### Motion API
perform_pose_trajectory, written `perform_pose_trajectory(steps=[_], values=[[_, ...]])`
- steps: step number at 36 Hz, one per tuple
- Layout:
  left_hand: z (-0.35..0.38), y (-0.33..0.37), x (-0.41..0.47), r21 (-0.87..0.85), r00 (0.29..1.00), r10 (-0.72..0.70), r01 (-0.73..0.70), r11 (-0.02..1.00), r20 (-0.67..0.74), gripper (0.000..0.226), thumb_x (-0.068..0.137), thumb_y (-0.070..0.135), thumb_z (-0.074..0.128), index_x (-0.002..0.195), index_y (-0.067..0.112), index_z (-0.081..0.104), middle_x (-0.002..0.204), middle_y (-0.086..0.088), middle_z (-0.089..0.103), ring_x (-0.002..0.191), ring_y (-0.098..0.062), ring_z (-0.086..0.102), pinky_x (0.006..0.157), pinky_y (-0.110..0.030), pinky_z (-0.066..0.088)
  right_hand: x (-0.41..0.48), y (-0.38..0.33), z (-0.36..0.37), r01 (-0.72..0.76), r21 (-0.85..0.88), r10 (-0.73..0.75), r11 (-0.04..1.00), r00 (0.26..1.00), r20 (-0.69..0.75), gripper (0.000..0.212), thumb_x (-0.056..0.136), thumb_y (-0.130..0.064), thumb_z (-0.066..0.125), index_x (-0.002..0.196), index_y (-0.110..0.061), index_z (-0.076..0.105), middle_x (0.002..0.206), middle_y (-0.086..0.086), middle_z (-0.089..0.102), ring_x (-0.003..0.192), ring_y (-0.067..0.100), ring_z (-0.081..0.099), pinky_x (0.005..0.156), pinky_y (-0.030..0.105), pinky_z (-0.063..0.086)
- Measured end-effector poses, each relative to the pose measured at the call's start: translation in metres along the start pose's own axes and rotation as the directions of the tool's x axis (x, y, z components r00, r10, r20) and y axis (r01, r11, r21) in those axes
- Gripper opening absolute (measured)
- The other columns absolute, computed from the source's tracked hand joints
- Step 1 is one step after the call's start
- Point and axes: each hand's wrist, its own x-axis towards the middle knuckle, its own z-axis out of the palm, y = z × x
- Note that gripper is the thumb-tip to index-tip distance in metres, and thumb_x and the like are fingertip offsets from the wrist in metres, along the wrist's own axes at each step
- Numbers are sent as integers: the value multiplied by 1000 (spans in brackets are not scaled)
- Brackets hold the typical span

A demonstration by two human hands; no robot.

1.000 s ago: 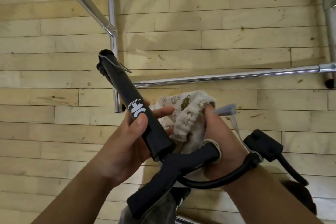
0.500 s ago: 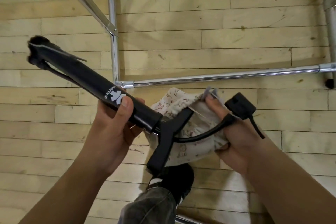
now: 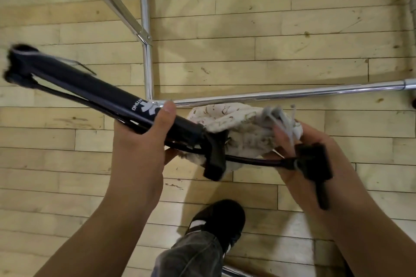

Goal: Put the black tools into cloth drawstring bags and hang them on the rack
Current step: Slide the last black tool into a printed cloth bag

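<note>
You swung the black tool (image 3: pixel 90 90) from upright to near-level. L hand (image 3: pixel 139 141) wrapped its barrel; R hand (image 3: pixel 315 164) clutched the cloth bag (image 3: pixel 236 123) w/ hose end. Tool's foot sat at bag mouth, not yet inside.

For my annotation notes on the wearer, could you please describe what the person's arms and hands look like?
The left forearm and right forearm are bare down to the picture's lower edge: no sleeves, watch or bracelet show. The left hand and right hand wear no gloves, and no rings are visible. The left thumbnail is short and unpainted.
</note>
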Motion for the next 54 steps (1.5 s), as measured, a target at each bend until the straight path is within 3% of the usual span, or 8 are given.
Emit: perform_pose_trajectory(steps=[5,17,22,26,30,35,47,54], values=[[-6,2,1,-329,962,-246,270,905,115,33,84,47,68,102,19,67,83,0,74,72,-12,76,58,-25,61,0,1,5,-107,247,105,963,994,23,34,91,-22,57,119,-15,74,119,10,77,112,23,73,86,31,61],[-10,-1,-8,-354,835,-308,488,798,456,39,66,48,81,87,16,73,75,-1,71,52,-14,68,47,-26,57,10,2,14,-34,-9,31,999,978,-205,14,98,-25,63,100,-23,76,93,-4,81,86,13,78,72,36,60],[2,3,-6,-202,838,-368,474,857,403,41,72,47,58,94,13,65,64,-1,68,46,-15,62,45,-20,54,20,8,14,-38,26,44,999,969,-244,11,77,-45,70,72,-42,79,79,-9,78,71,10,75,64,30,62],[0,-3,-7,-234,882,-349,429,873,316,43,73,51,66,95,15,76,77,-3,72,56,-18,69,50,-31,59,19,5,8,-151,65,163,986,953,-257,20,102,-16,57,104,-13,77,108,25,73,94,38,73,90,45,59],[-8,-1,3,-224,945,-264,304,926,191,78,73,53,70,138,12,57,101,-5,72,81,-18,75,64,-35,63,8,-3,11,-146,8,144,989,969,-199,20,100,-31,59,111,-27,76,104,4,81,96,23,78,88,48,59],[-12,2,8,-91,991,-106,113,989,79,51,76,49,68,121,26,60,101,-2,75,97,-23,73,86,-46,63,1,-12,14,-157,130,174,979,976,-129,30,103,-33,51,101,-28,80,104,5,81,95,25,79,86,46,59],[6,-10,5,-254,915,-71,183,950,396,58,78,42,70,131,31,48,132,-2,72,118,-28,71,82,-40,62,0,-16,23,-308,401,315,863,948,49,39,71,-45,59,83,-20,87,97,8,82,82,22,80,57,32,63],[-1,-9,5,-213,931,-52,137,967,362,34,84,35,63,115,27,52,125,-6,75,107,-34,75,77,-41,64,0,-16,14,-244,290,296,926,943,-151,36,105,-31,47,102,-14,78,99,11,81,85,24,80,69,41,63]])
